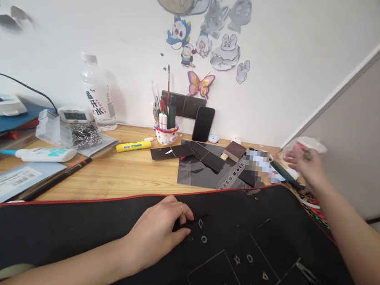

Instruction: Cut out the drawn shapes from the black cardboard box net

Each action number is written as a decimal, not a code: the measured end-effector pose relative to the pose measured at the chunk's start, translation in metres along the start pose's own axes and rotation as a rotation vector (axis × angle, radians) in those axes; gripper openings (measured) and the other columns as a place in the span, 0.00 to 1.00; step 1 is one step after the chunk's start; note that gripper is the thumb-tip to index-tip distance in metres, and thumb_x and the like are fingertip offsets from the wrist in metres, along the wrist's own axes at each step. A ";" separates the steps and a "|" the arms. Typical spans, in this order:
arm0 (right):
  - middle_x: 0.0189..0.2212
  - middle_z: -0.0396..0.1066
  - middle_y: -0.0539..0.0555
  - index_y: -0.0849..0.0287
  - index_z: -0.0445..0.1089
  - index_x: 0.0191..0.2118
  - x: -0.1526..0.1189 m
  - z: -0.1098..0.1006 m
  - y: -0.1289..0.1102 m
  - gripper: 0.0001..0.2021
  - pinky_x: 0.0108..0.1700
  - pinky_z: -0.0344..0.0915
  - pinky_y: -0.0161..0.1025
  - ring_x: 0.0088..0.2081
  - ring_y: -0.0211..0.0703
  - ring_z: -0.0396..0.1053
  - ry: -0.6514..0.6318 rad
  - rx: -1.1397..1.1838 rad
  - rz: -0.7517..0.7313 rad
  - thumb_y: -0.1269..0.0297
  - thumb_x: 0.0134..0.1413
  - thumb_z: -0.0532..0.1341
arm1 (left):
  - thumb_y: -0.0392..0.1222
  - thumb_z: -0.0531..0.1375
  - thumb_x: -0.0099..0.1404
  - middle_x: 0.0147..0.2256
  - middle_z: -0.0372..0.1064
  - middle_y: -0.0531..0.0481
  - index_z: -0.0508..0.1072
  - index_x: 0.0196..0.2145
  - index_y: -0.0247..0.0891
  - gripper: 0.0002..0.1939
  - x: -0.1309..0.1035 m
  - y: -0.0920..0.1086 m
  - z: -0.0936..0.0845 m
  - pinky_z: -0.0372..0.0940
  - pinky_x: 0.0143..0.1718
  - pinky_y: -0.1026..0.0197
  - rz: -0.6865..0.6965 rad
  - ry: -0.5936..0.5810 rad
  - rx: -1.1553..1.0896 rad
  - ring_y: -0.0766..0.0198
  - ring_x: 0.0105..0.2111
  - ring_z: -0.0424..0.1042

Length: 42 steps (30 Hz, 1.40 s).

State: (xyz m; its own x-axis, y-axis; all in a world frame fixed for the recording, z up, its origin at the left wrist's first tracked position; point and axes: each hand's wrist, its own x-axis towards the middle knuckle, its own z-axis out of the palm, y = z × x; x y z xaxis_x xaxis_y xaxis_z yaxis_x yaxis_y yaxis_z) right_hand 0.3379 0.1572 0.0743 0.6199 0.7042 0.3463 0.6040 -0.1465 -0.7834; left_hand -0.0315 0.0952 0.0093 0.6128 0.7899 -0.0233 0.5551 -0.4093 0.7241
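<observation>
My left hand (pixel 163 224) rests on a black mat (pixel 97 237) with a red edge. Its fingers are loosely curled, the thumb stands apart from them, and nothing shows between. Beside its fingertips lies black paper (pixel 209 273) with pale outlines: a diamond, circles, a star and long straight lines. My right hand (pixel 306 162) is raised at the far right, in front of a whitish round container (pixel 313 144). Its fingers are bent together and blurred, with a small greyish thing at them that I cannot make out. Scissors (pixel 312 275) lie at the right of the paper.
Behind the mat stand a pen cup (pixel 165 134), a phone (pixel 203 124) and a water bottle (pixel 99 95). A yellow glue stick (pixel 133 146), a stencil ruler (pixel 231 175), black paper strips (pixel 171 151) and a white glue bottle (pixel 46 154) lie on the wooden desk. A tape roll (pixel 7 272) is near my left forearm.
</observation>
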 end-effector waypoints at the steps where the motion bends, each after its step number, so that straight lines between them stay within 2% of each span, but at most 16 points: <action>1: 0.37 0.68 0.58 0.62 0.62 0.49 -0.008 -0.006 -0.008 0.19 0.33 0.65 0.38 0.32 0.37 0.67 -0.020 0.046 -0.017 0.55 0.59 0.49 | 0.36 0.57 0.56 0.33 0.65 0.54 0.68 0.36 0.42 0.08 0.000 -0.001 0.000 0.59 0.36 0.61 0.015 0.010 0.001 0.62 0.37 0.64; 4: 0.32 0.67 0.61 0.63 0.67 0.45 -0.046 -0.017 -0.033 0.25 0.25 0.58 0.34 0.26 0.35 0.62 -0.051 0.156 -0.079 0.48 0.57 0.47 | 0.36 0.58 0.56 0.34 0.65 0.54 0.68 0.36 0.41 0.09 -0.001 -0.004 0.002 0.59 0.37 0.59 0.060 0.033 0.013 0.61 0.39 0.63; 6: 0.25 0.64 0.57 0.63 0.71 0.36 -0.083 -0.015 -0.050 0.24 0.20 0.52 0.34 0.22 0.33 0.57 -0.127 0.211 -0.094 0.46 0.55 0.48 | 0.36 0.58 0.56 0.35 0.65 0.53 0.68 0.36 0.41 0.07 -0.001 -0.007 0.002 0.59 0.37 0.60 0.071 0.032 0.010 0.61 0.39 0.63; 8: 0.19 0.62 0.53 0.61 0.71 0.29 -0.123 -0.006 -0.064 0.20 0.16 0.48 0.33 0.19 0.32 0.54 -0.318 0.317 -0.020 0.48 0.52 0.52 | 0.37 0.58 0.56 0.35 0.65 0.53 0.68 0.36 0.41 0.07 0.000 -0.008 0.002 0.59 0.36 0.60 0.064 0.025 -0.002 0.62 0.39 0.63; 11: 0.18 0.64 0.50 0.59 0.69 0.27 -0.175 0.014 -0.078 0.11 0.15 0.47 0.31 0.17 0.31 0.54 -0.703 0.230 0.094 0.55 0.44 0.62 | 0.36 0.59 0.56 0.35 0.65 0.54 0.68 0.35 0.41 0.07 0.001 -0.009 0.001 0.59 0.37 0.60 0.064 0.020 -0.011 0.62 0.38 0.63; 13: 0.16 0.63 0.47 0.58 0.67 0.27 -0.194 0.026 -0.079 0.08 0.15 0.47 0.30 0.16 0.29 0.53 -0.881 0.169 0.114 0.60 0.45 0.62 | 0.35 0.59 0.56 0.35 0.65 0.54 0.69 0.33 0.41 0.06 0.001 -0.009 0.000 0.59 0.38 0.60 0.083 0.018 -0.011 0.62 0.39 0.62; 14: 0.16 0.62 0.46 0.58 0.65 0.27 -0.199 0.032 -0.078 0.06 0.15 0.47 0.29 0.16 0.29 0.53 -0.919 0.166 0.111 0.62 0.45 0.61 | 0.34 0.59 0.56 0.34 0.65 0.54 0.69 0.33 0.41 0.06 0.001 -0.009 -0.001 0.59 0.38 0.60 0.092 0.015 -0.010 0.62 0.39 0.62; 18: 0.16 0.61 0.43 0.58 0.59 0.25 -0.199 0.047 -0.068 0.07 0.16 0.48 0.27 0.17 0.28 0.54 -0.974 0.202 0.077 0.65 0.47 0.59 | 0.32 0.58 0.57 0.34 0.66 0.54 0.71 0.32 0.41 0.06 0.001 -0.010 -0.002 0.58 0.40 0.61 0.123 -0.001 -0.012 0.62 0.40 0.62; 24: 0.18 0.62 0.46 0.58 0.60 0.27 -0.189 0.055 -0.061 0.08 0.16 0.53 0.28 0.17 0.29 0.55 -1.030 0.202 0.109 0.62 0.47 0.60 | 0.30 0.56 0.59 0.34 0.67 0.55 0.72 0.33 0.41 0.08 0.001 -0.012 -0.001 0.59 0.41 0.61 0.145 -0.002 -0.011 0.63 0.40 0.63; 27: 0.16 0.58 0.44 0.58 0.58 0.25 -0.186 0.059 -0.060 0.09 0.16 0.50 0.28 0.16 0.29 0.52 -1.020 0.168 0.067 0.62 0.47 0.59 | 0.32 0.55 0.61 0.34 0.67 0.54 0.73 0.35 0.42 0.09 0.001 -0.012 0.000 0.59 0.41 0.61 0.164 0.005 0.032 0.63 0.40 0.63; 31: 0.16 0.52 0.42 0.57 0.54 0.23 -0.189 0.063 -0.057 0.09 0.19 0.48 0.29 0.18 0.29 0.48 -0.996 0.171 -0.021 0.70 0.45 0.58 | 0.33 0.53 0.63 0.34 0.67 0.51 0.74 0.38 0.44 0.12 0.002 -0.012 0.000 0.61 0.38 0.62 0.201 -0.006 0.096 0.63 0.38 0.63; 34: 0.16 0.50 0.42 0.57 0.52 0.22 -0.194 0.063 -0.051 0.10 0.21 0.48 0.31 0.19 0.31 0.48 -0.959 0.166 -0.063 0.72 0.45 0.57 | 0.34 0.51 0.64 0.34 0.66 0.50 0.74 0.40 0.45 0.14 0.002 -0.013 0.000 0.61 0.35 0.62 0.231 -0.014 0.132 0.63 0.37 0.63; 38: 0.17 0.51 0.43 0.56 0.54 0.23 -0.198 0.063 -0.041 0.09 0.21 0.48 0.32 0.20 0.32 0.48 -0.907 0.171 -0.073 0.67 0.49 0.57 | 0.33 0.49 0.64 0.34 0.65 0.49 0.73 0.42 0.47 0.17 0.002 -0.013 -0.002 0.61 0.33 0.62 0.251 -0.042 0.170 0.63 0.36 0.62; 42: 0.17 0.59 0.45 0.56 0.57 0.26 -0.196 0.063 -0.039 0.09 0.21 0.49 0.32 0.20 0.33 0.54 -0.936 0.195 -0.050 0.60 0.53 0.56 | 0.32 0.48 0.64 0.34 0.64 0.48 0.72 0.43 0.47 0.18 0.002 -0.014 -0.004 0.61 0.32 0.62 0.267 -0.061 0.198 0.62 0.35 0.61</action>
State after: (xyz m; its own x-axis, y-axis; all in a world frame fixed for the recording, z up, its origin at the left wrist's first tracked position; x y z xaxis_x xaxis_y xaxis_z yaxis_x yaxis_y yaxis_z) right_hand 0.1615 0.0684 0.0044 -0.1076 0.9886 -0.1053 0.4723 -0.0424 -0.8804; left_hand -0.0401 0.1037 0.0019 0.7806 0.6163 0.1040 0.4651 -0.6839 0.5620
